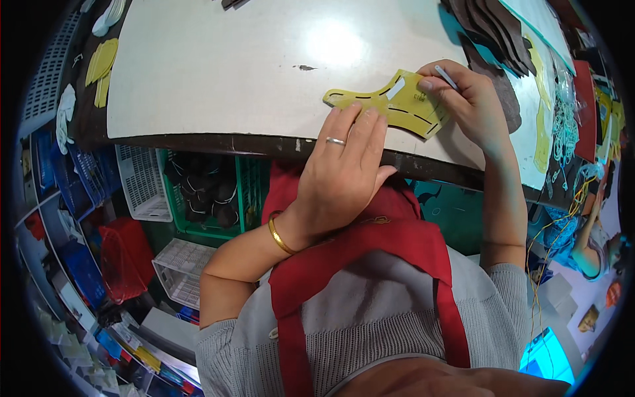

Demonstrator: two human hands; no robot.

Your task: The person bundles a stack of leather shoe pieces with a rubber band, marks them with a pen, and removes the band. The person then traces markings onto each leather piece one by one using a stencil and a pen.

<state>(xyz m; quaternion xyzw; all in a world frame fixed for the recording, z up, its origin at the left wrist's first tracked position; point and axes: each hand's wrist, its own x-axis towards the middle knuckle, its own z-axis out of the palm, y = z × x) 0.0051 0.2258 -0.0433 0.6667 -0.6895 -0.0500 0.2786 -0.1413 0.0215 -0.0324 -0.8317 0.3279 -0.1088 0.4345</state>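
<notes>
A yellow pattern template (413,106) with dark slots and a small white patch lies at the front edge of the pale table (218,73). My left hand (344,169), with a ring on one finger, rests its outstretched fingertips on the template's near edge. At the template's upper right corner is my right hand (473,99), its thumb and fingers closed. A thin grey pen-like stick (446,77) pokes out between those fingers; its tip is hidden. Thumb and fingertips also touch the template there. Whether material lies under the template I cannot tell.
Dark brown cut pieces (493,30) are stacked at the far right, near a tangle of pale cord (564,129). More yellow templates (100,63) lie at the left edge. Below the table stand a green crate (248,192) and white crates (142,178). Another person (589,248) is at the right.
</notes>
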